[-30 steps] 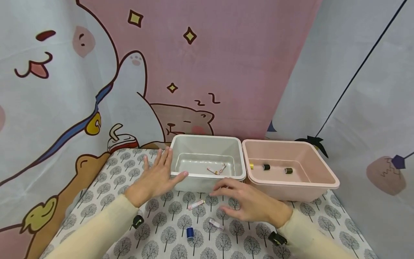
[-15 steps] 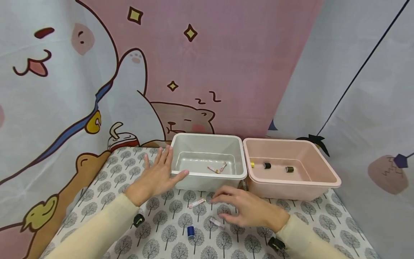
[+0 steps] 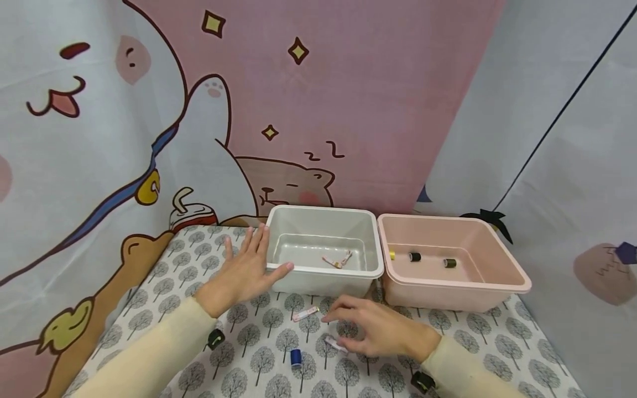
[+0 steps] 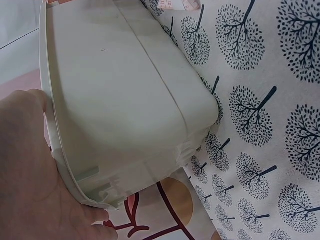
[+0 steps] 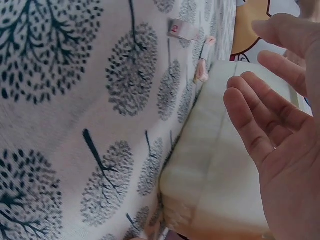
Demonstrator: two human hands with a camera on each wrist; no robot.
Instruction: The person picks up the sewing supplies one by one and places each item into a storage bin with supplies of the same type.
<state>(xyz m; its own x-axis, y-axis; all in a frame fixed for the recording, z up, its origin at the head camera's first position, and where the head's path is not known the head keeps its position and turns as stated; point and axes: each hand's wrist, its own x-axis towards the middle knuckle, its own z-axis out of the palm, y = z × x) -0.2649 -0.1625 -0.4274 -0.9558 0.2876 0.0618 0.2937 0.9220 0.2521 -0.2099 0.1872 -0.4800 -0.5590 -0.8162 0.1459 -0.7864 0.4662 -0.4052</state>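
Observation:
My left hand (image 3: 244, 273) rests at the front left corner of the light grey plastic bin (image 3: 325, 272), fingers straight and spread along its side, thumb along the front rim. Low over the cloth, my right hand (image 3: 380, 329) has its fingers loosely bent. Its thumb overlaps one end of a small pale thread skein (image 3: 334, 344) with a paper band, marked with a red digit in the right wrist view. Farther back lies a pinkish banded skein (image 3: 305, 314). A blue thread spool (image 3: 296, 358) stands to the left of the pale skein.
Two small skeins (image 3: 338, 261) lie inside the grey bin. The pink bin (image 3: 463, 286) beside it contains a yellow spool (image 3: 392, 255), a black spool (image 3: 415, 257) and a dark olive spool (image 3: 450, 263). A tree-print cloth (image 3: 264, 359) covers the table; a cartoon curtain (image 3: 378, 110) hangs behind.
My right hand has moved down and nearer to me, away from the grey bin's front, until its thumb overlaps the pale skein. The left hand stays at the bin's corner.

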